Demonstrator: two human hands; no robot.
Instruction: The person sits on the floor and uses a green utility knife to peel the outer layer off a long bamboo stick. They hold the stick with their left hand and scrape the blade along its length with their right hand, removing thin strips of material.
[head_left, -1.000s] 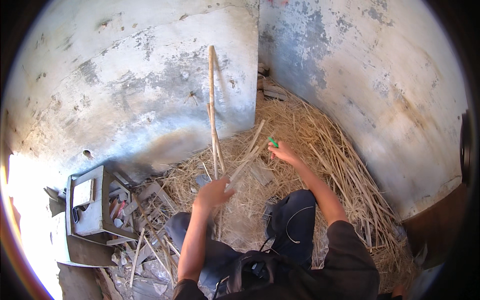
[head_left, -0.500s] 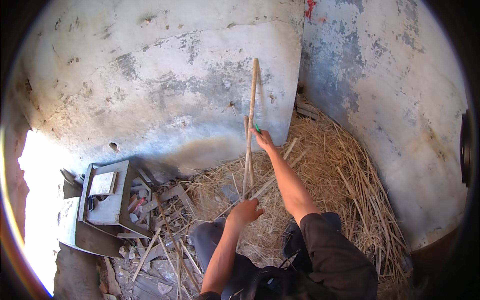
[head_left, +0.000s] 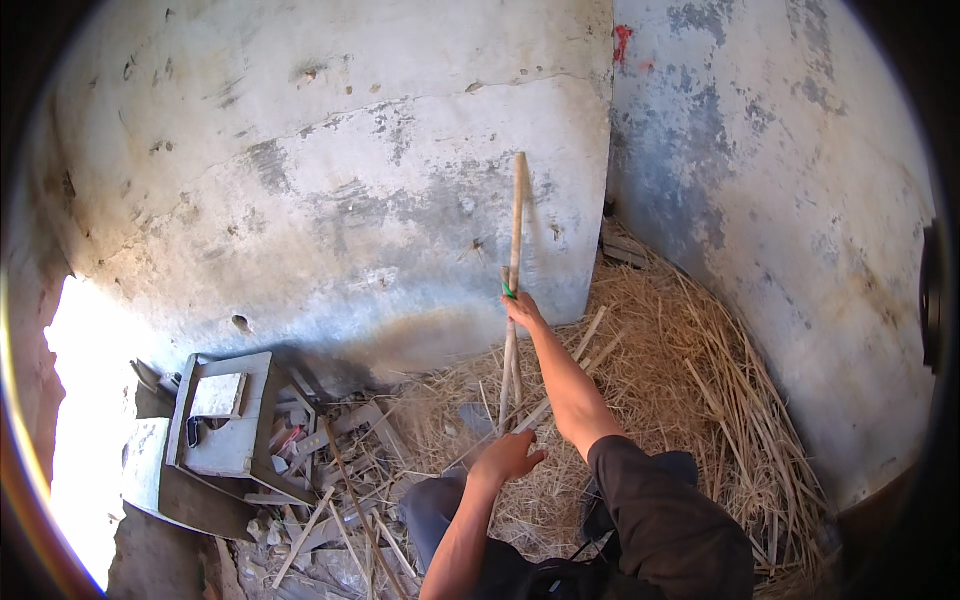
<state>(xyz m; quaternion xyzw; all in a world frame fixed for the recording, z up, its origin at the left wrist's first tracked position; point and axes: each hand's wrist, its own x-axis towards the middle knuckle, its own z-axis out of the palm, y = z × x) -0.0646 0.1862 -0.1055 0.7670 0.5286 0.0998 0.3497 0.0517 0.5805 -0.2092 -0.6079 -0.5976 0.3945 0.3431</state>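
I see my right hand (head_left: pixel 522 310) closed around the stick (head_left: pixel 515 240), propping it upright against the wall (head_left: pixel 330 200) above the straw (head_left: pixel 690 390). My left hand (head_left: pixel 508 457) hangs half-open, empty, steadying nothing.

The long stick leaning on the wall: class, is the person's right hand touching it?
Touching. The head view shows the right hand closed around the long stick partway up, with no gap between them.
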